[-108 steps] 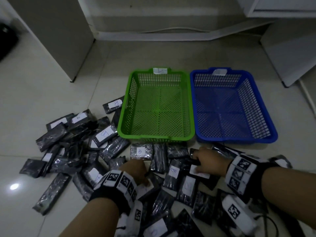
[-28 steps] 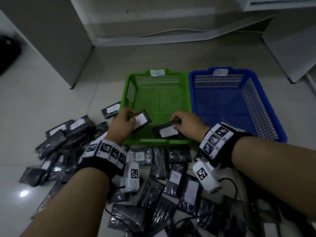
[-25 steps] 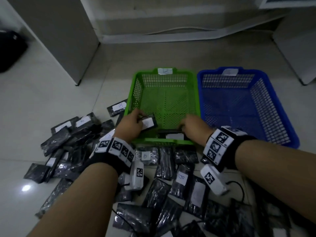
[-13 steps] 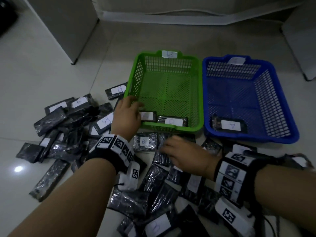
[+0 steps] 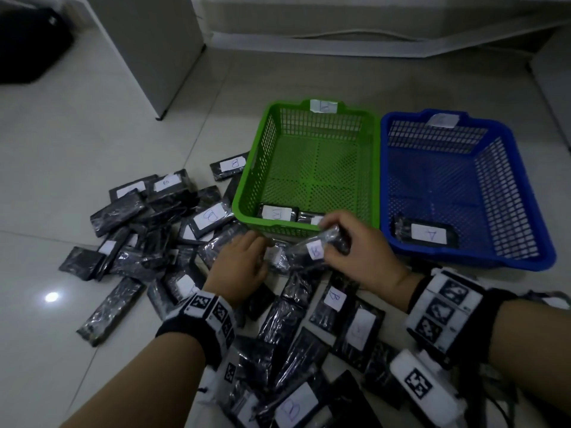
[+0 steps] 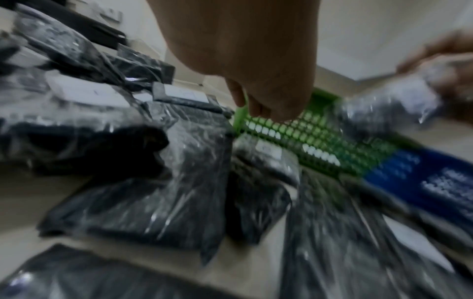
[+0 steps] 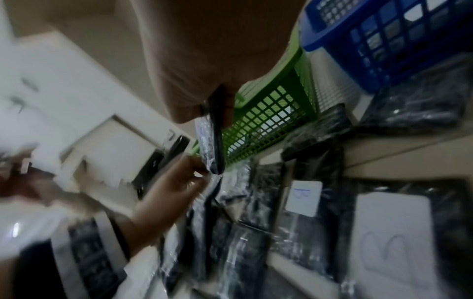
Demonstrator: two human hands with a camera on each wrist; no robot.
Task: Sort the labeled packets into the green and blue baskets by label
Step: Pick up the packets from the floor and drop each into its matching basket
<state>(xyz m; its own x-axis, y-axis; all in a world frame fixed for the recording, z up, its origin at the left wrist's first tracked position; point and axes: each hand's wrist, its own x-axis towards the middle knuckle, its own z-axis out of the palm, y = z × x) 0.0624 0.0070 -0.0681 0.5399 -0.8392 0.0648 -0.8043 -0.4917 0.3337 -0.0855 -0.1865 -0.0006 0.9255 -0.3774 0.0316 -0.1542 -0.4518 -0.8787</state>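
Note:
Several black plastic-wrapped packets with white labels (image 5: 213, 216) lie heaped on the floor in front of a green basket (image 5: 250, 180) and a blue basket (image 5: 463, 257). Two packets (image 5: 276, 213) lie at the green basket's front left. One packet marked A (image 5: 428, 234) lies in the blue one. My right hand (image 5: 332, 242) grips a packet marked B (image 5: 315, 251) just above the pile, in front of the green basket; the right wrist view shows that packet (image 7: 211, 141) edge-on. My left hand (image 5: 247, 261) hovers over the pile beside it, fingers loose, holding nothing.
A white cabinet (image 5: 154, 41) stands at the back left, with a black object (image 5: 24, 41) in the far corner. A skirting and cable run along the back wall. Bare floor tiles (image 5: 92, 134) lie left of the pile and behind the baskets.
Both hands put packets into the green basket, and an A packet appeared in the blue one. Since then my right hand has lifted a B packet and my left has come back from the green rim.

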